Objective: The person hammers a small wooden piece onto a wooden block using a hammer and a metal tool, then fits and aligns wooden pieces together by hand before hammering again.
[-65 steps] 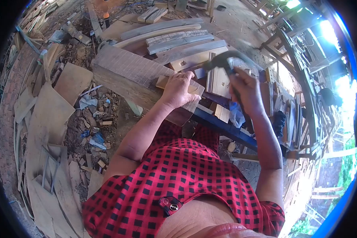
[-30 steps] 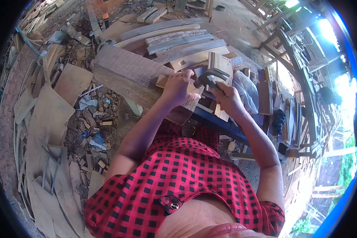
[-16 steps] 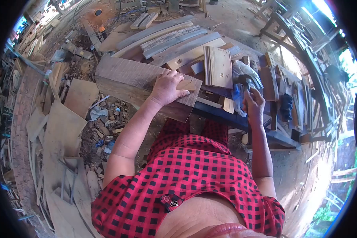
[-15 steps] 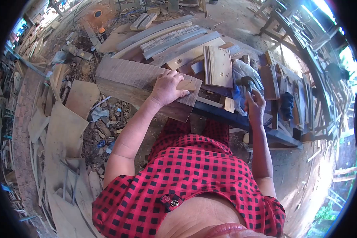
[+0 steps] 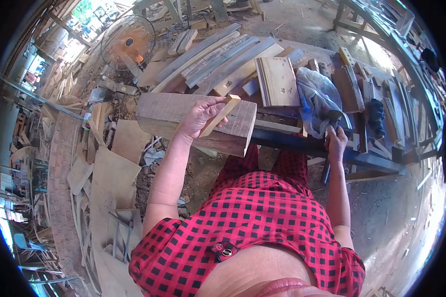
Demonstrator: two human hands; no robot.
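Observation:
My left hand (image 5: 201, 117) is closed around a short, light wooden strip (image 5: 221, 116), holding it tilted above a thick timber beam (image 5: 166, 105). The beam lies across in front of me, its cut end facing right. In my right hand (image 5: 336, 143) is a hammer (image 5: 333, 116), gripped by its dark handle with the head upward. Behind the hammer head sits a crumpled clear plastic bag (image 5: 316, 94). A flat wooden panel (image 5: 278, 81) rests between the beam and the bag.
Several boards (image 5: 223, 62) lie beyond the beam. A dark bench rail (image 5: 292, 143) runs below the panel. Farther off at left stands a round fan (image 5: 129, 42). Plywood sheets (image 5: 111, 173) and scrap cover the ground at left. A dark cloth (image 5: 376, 119) hangs at right.
My left hand has raised the wooden strip from the beam's top and tilted it up. My right hand and the hammer sit lower and farther right; the whole view has shifted too.

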